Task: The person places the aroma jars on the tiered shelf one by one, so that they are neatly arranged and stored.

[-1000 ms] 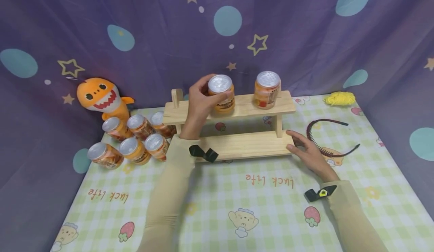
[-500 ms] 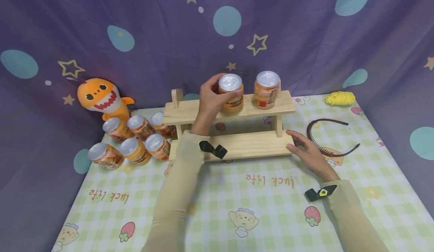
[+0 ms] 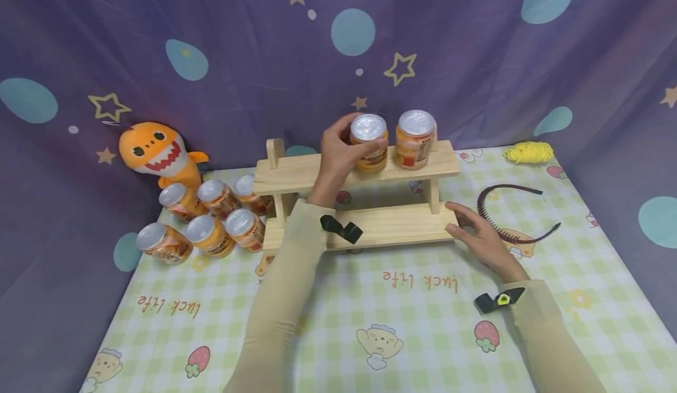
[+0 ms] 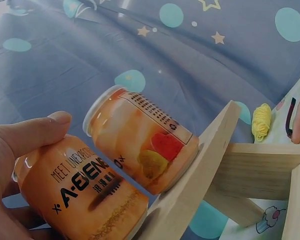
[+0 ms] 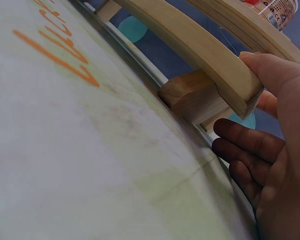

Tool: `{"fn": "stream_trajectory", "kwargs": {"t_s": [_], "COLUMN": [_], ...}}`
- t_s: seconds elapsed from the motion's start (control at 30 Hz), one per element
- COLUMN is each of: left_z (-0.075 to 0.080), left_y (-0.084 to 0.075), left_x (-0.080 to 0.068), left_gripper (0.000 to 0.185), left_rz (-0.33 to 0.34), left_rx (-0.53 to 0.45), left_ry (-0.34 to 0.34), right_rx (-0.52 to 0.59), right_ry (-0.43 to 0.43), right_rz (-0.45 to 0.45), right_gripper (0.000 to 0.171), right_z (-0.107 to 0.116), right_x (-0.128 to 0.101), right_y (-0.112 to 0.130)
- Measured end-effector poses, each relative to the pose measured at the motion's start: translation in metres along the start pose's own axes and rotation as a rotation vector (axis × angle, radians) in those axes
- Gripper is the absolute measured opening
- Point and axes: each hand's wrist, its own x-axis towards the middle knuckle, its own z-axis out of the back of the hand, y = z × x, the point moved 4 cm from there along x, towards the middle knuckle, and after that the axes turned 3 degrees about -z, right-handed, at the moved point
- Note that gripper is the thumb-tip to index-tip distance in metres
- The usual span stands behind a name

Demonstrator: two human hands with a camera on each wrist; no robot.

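Note:
My left hand (image 3: 337, 157) grips an orange can (image 3: 374, 159) with a silver lid, upright at the upper board of a two-tier wooden shelf (image 3: 296, 171). In the left wrist view, thumb and fingers wrap the held can (image 4: 85, 190), whose base is right at the board. Just to its right stands a second orange can (image 3: 414, 147), a narrow gap between the two. My right hand (image 3: 482, 240) holds the right end of the lower board. Its thumb lies on the board's edge (image 5: 235, 82) in the right wrist view, the other fingers loosely bent below.
Several similar cans (image 3: 211, 237) stand in two rows left of the shelf, before an orange shark plush (image 3: 158, 152). Right of the shelf lie a dark toothed headband (image 3: 482, 205) and a yellow yarn bundle (image 3: 529, 153). A checked cloth (image 3: 338, 311) covers the table; a purple curtain hangs behind.
My left hand has moved the gripped can rightward along the upper board, closer to the standing can. The right hand has stayed at the lower board's end.

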Motion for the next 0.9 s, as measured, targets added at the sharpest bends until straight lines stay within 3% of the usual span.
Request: {"fn": "stream_trajectory", "kwargs": {"t_s": [0.4, 0.63, 0.9], "left_z": [-0.005, -0.004, 0.007], "left_y": [0.007, 0.011, 0.010], "left_x": [0.003, 0.004, -0.001], "left_gripper": [0.060, 0.065, 0.077], "left_rz": [0.025, 0.034, 0.050], "left_rx": [0.011, 0.073, 0.102], "left_ry": [-0.002, 0.045, 0.058], "right_rx": [0.001, -0.004, -0.014], "right_ry": [-0.010, -0.013, -0.021], "right_rz": [0.005, 0.005, 0.019], "right_gripper": [0.053, 0.053, 0.053], "right_z": [0.001, 0.001, 0.000], "right_x": [0.000, 0.002, 0.000], "right_y": [-0.001, -0.001, -0.002]}}
